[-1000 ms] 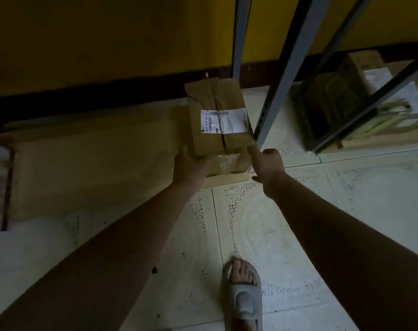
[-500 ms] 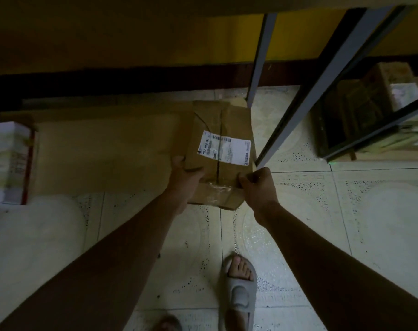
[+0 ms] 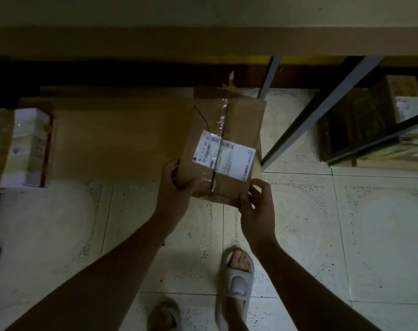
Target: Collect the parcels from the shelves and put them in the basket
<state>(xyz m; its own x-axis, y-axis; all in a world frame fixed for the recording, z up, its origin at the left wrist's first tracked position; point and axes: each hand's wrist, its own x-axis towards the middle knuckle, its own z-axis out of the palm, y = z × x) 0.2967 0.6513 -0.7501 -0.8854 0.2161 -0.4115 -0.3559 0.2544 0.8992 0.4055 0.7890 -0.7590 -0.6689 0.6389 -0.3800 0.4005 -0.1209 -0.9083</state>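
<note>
A brown cardboard parcel (image 3: 236, 120) with a white shipping label and clear tape is held in the air in front of me, above the tiled floor. My left hand (image 3: 176, 189) grips its near left corner, thumb on top. My right hand (image 3: 258, 206) pinches its near right corner. The low brown shelf board (image 3: 117, 137) lies behind and under the parcel's far end. No basket is in view.
A white and red box (image 3: 16, 149) sits at the left end of the low shelf. Grey metal shelf posts (image 3: 306, 120) rise at right, with more cardboard parcels (image 3: 370, 115) behind them. An upper shelf edge (image 3: 203, 41) spans the top. My sandalled feet (image 3: 236, 280) stand below.
Both hands took hold of the parcel at its near corners and lifted it off the low shelf toward me; the view has tilted down and the upper shelf edge has come into sight.
</note>
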